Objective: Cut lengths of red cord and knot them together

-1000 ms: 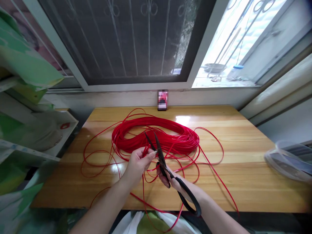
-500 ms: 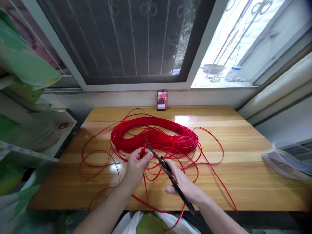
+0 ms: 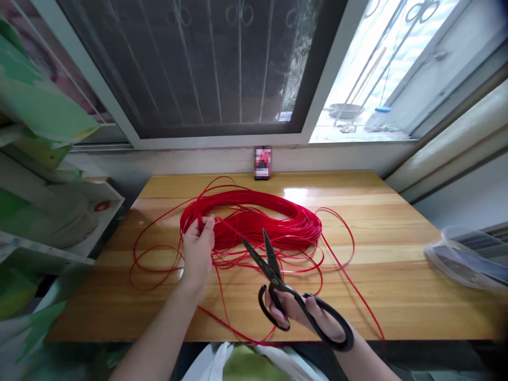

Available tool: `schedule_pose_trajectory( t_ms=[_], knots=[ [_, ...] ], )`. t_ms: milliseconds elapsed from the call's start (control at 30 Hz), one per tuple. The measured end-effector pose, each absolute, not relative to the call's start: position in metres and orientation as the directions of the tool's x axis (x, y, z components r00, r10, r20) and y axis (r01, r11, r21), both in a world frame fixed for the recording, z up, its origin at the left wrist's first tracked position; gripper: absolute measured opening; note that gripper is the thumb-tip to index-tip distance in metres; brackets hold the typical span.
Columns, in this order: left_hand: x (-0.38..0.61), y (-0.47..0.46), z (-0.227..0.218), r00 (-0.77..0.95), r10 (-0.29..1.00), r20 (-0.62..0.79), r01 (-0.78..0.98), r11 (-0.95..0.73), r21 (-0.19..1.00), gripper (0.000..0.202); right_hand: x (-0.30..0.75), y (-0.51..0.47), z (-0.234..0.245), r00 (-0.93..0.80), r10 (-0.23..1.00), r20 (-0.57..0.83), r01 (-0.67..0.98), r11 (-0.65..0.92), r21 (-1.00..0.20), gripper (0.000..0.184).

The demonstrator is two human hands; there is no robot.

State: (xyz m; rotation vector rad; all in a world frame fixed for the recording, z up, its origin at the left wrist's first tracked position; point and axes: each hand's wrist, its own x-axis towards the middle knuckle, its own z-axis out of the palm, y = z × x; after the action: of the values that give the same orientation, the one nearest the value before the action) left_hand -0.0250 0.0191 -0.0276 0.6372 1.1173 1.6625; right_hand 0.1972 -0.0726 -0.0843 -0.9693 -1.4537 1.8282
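Note:
A large bundle of thin red cord (image 3: 254,233) lies coiled on the wooden table (image 3: 397,296), with loose strands looping out on both sides. My left hand (image 3: 198,251) is closed at the bundle's left end, pinching a piece of the red cord; a strand runs from it to the right toward the blades. Black-handled scissors (image 3: 274,278) are in my right hand (image 3: 301,312), fingers through the handle loops. Their blades are spread apart and point up and left, over the front of the bundle.
A phone (image 3: 262,162) stands upright against the wall at the table's back edge. At the right edge sits a clear plastic container (image 3: 464,259). Shelves (image 3: 99,211) border the left side, and a window (image 3: 218,69) is behind the table.
My left hand has moved left and away from me, apart from my right hand. The scissors have turned, and their blades have gone from nearly closed to spread.

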Motion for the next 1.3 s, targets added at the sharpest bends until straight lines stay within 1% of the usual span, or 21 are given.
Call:
schedule_pose_trajectory(
  t_ms=[67,133,167,233,300,400,500,567,600,700,767,800,833,900,933,1000,1067,1100,1133,1200,1300],
  knots=[
    [-0.019,0.022,-0.039,-0.381,0.916,-0.125,-0.447,-0.065,0.892,0.025,0.195,-0.074,-0.090,-0.713,0.686,-0.146,-0.188,-0.387,-0.903,0.087],
    [-0.011,0.022,-0.046,-0.379,0.910,-0.168,-0.479,-0.038,0.877,0.027,0.190,-0.074,-0.099,-0.830,0.557,-0.034,-0.367,-0.592,-0.717,0.089],
    [-0.007,0.021,-0.048,-0.365,0.910,-0.198,-0.506,-0.015,0.862,0.027,0.187,-0.074,-0.103,-0.848,0.529,0.025,-0.429,-0.658,-0.619,0.089],
    [0.003,0.018,-0.049,-0.297,0.915,-0.273,-0.578,0.055,0.814,0.029,0.178,-0.072,-0.110,-0.846,0.526,0.090,-0.493,-0.707,-0.507,0.088],
    [0.015,0.012,-0.045,-0.182,0.920,-0.346,-0.644,0.154,0.749,0.028,0.166,-0.067,-0.115,-0.843,0.533,0.077,-0.500,-0.721,-0.479,0.085],
    [0.028,0.003,-0.037,0.053,0.903,-0.427,-0.704,0.337,0.625,0.023,0.146,-0.057,-0.118,-0.845,0.535,-0.004,-0.468,-0.743,-0.477,0.082],
    [0.031,-0.002,-0.029,0.277,0.880,-0.387,-0.761,0.446,0.470,0.015,0.130,-0.052,-0.123,-0.837,0.546,-0.029,-0.472,-0.749,-0.464,0.083],
    [0.028,-0.004,-0.026,0.327,0.885,-0.332,-0.796,0.447,0.407,0.017,0.128,-0.052,-0.124,-0.836,0.545,-0.068,-0.468,-0.771,-0.432,0.082],
    [0.026,-0.004,-0.024,0.327,0.892,-0.313,-0.811,0.435,0.391,0.018,0.129,-0.053,-0.125,-0.831,0.545,-0.109,-0.465,-0.789,-0.402,0.077],
    [0.014,-0.001,-0.017,0.276,0.913,-0.301,-0.842,0.381,0.383,0.021,0.145,-0.057,-0.122,-0.779,0.573,-0.252,-0.485,-0.807,-0.336,0.050],
    [0.002,0.004,-0.012,0.183,0.941,-0.284,-0.860,0.293,0.418,0.022,0.161,-0.062,-0.118,-0.705,0.632,-0.323,-0.504,-0.766,-0.398,0.034],
    [-0.004,0.006,-0.009,0.118,0.956,-0.269,-0.863,0.232,0.448,0.022,0.169,-0.065,-0.115,-0.664,0.659,-0.353,-0.483,-0.738,-0.471,0.031],
    [-0.010,0.009,-0.008,0.049,0.966,-0.253,-0.860,0.169,0.482,0.021,0.177,-0.069,-0.110,-0.616,0.690,-0.380,-0.434,-0.700,-0.568,0.031],
    [-0.017,0.013,-0.006,-0.079,0.972,-0.222,-0.834,0.058,0.549,0.018,0.187,-0.075,-0.099,-0.478,0.777,-0.410,-0.249,-0.567,-0.785,0.032],
    [-0.018,0.014,-0.007,-0.121,0.970,-0.211,-0.816,0.024,0.578,0.017,0.189,-0.078,-0.093,-0.388,0.839,-0.383,-0.137,-0.463,-0.876,0.031],
    [-0.014,0.012,-0.010,-0.148,0.967,-0.205,-0.780,0.013,0.625,0.018,0.185,-0.079,-0.080,-0.232,0.949,-0.213,0.072,-0.202,-0.977,0.028],
    [-0.005,0.008,-0.014,-0.125,0.968,-0.216,-0.751,0.050,0.659,0.022,0.170,-0.075,-0.070,-0.200,0.980,0.002,0.225,0.048,-0.973,0.033],
    [0.001,0.005,-0.016,-0.111,0.968,-0.225,-0.739,0.071,0.670,0.024,0.160,-0.072,-0.068,-0.222,0.972,0.080,0.278,0.142,-0.950,0.040],
    [0.006,0.002,-0.017,-0.097,0.967,-0.236,-0.727,0.093,0.681,0.028,0.150,-0.068,-0.068,-0.247,0.961,0.124,0.316,0.201,-0.927,0.046],
    [0.014,-0.003,-0.018,-0.075,0.965,-0.251,-0.702,0.128,0.700,0.035,0.131,-0.062,-0.072,-0.265,0.954,0.137,0.373,0.232,-0.898,0.049],
    [0.018,-0.006,-0.016,-0.024,0.966,-0.259,-0.646,0.183,0.741,0.032,0.115,-0.055,-0.083,-0.185,0.979,0.089,0.425,0.161,-0.891,0.034]
  ],
)
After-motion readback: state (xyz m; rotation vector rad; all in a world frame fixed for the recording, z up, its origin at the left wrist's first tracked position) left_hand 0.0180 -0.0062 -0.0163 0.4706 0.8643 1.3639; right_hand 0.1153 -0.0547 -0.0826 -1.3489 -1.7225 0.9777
